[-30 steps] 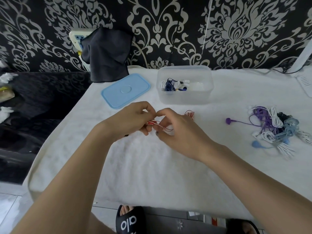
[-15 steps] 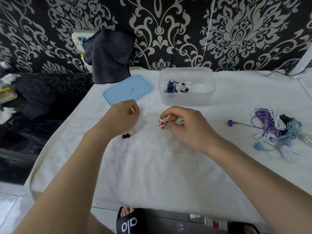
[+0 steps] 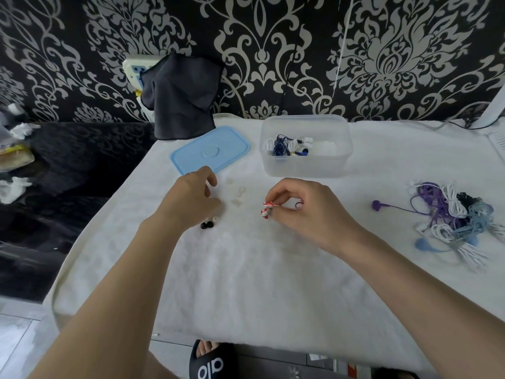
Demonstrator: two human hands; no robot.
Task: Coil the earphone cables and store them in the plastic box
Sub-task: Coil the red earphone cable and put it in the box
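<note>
Table under fluffy white cloth, set against black wall with silver damask pattern; dark cloth hangs over wall socket. Right hand pinches small red-and-white coiled earphone bundle just above the cloth. Left hand hovers with fingers loosely curled, holding nothing visible, beside small black ear tips. Clear plastic box stands behind, coiled earphones inside; light blue lid lies left of it. Tangled pile of purple, white and blue cables far right

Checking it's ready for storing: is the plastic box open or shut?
Open. The plastic box has no cover; its blue lid lies flat beside it.
</note>
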